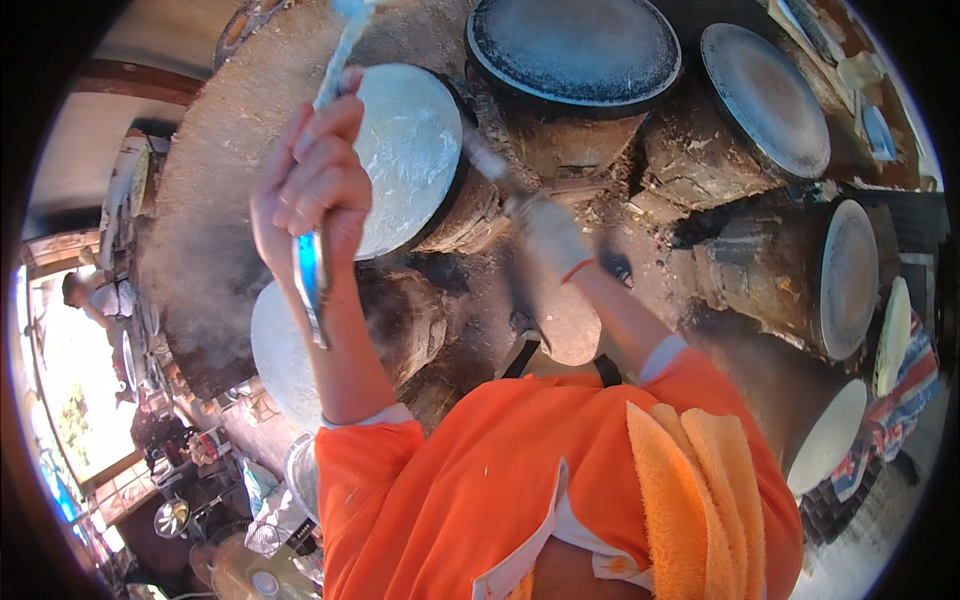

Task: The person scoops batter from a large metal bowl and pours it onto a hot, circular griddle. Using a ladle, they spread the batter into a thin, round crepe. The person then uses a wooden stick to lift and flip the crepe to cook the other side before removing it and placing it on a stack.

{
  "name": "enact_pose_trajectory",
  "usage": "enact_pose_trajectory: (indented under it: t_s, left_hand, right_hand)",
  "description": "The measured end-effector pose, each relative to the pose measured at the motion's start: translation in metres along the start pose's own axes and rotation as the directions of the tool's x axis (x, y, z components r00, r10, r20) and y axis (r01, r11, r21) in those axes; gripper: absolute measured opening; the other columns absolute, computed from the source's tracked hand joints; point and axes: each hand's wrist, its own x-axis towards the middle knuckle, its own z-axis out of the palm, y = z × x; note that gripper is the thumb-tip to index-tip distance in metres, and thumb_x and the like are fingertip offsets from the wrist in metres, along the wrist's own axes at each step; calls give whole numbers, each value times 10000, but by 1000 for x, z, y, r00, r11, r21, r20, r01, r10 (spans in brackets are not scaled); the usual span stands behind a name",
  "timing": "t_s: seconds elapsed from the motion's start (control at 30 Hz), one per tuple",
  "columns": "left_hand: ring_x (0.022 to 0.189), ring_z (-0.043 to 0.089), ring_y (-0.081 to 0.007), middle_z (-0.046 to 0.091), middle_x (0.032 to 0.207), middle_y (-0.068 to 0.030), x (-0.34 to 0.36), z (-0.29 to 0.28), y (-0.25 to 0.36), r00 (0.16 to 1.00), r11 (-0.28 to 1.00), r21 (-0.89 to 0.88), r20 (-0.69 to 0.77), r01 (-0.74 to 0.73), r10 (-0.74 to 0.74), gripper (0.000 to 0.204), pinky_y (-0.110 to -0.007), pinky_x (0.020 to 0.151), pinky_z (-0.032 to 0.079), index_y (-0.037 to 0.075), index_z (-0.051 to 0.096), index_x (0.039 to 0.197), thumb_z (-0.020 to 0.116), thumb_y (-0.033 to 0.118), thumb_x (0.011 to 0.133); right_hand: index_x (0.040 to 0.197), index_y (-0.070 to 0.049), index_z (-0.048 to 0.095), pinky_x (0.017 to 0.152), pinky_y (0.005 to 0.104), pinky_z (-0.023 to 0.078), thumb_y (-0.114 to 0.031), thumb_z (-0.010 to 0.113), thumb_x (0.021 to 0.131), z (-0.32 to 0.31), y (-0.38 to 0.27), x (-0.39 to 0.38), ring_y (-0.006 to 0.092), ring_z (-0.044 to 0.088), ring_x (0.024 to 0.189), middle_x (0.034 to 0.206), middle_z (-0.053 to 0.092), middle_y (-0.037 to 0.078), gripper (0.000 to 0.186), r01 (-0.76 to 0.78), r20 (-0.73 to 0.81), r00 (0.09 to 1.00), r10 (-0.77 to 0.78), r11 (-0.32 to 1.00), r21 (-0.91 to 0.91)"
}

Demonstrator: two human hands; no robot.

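My left hand [318, 195] is closed around a long metal handle [312, 285]. Its shiny lower end hangs beside my wrist, and its far end blurs into pale blue at the top edge, so its kind is unclear. Just right of that hand lies a round griddle [410, 150] coated with a thin white layer. My right hand [550, 235], in a pale glove with a red band at the wrist, grips a blurred, narrow, flat tool [484, 155]. That tool points up and left toward the griddle's right rim. Motion smears the gloved fingers.
More round griddles stand on stoves: one far ahead [575, 50], one far right [768, 100], one at right [848, 280], one near left [285, 355]. Pale round sheets [828, 440] lie at lower right. A fan [262, 575] stands lower left; another person [105, 295] is far left.
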Motion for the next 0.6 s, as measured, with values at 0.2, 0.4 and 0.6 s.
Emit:
enact_pose_trajectory:
  t_s: [0.2, 0.4, 0.6]
  left_hand:
    - [386, 347, -98, 338, 733, -49, 89, 22, -58, 991, 991, 119, -126, 64, -49, 339, -248, 332, 301, -163, 279, 1146, 296, 121, 960]
    - [394, 341, -66, 357, 719, -37, 170, -47, -113, 983, 978, 142, -129, 152, -134, 331, -231, 353, 300, -144, 314, 1152, 336, 121, 954]
    - [399, 331, -60, 378, 677, -24, 240, -180, -143, 964, 938, 254, -183, 235, -192, 307, -219, 365, 303, -102, 393, 1114, 375, 152, 942]
  right_hand:
    - [968, -12, 569, 673, 407, 484, -292, 422, 897, -70, -80, -15, 303, 598, 805, 913, 610, 165, 324, -112, 558, 824, -103, 934, 339]
    - [1212, -70, 473, 523, 198, 482, -186, 544, 883, -153, 68, 20, 88, 536, 604, 853, 577, 14, 356, -452, 470, 745, 474, -159, 877]
    - [1049, -133, 502, 374, 240, 410, -272, 529, 897, -171, 137, 26, 78, 450, 427, 658, 526, -17, 208, -424, 90, 745, 661, 365, 829]
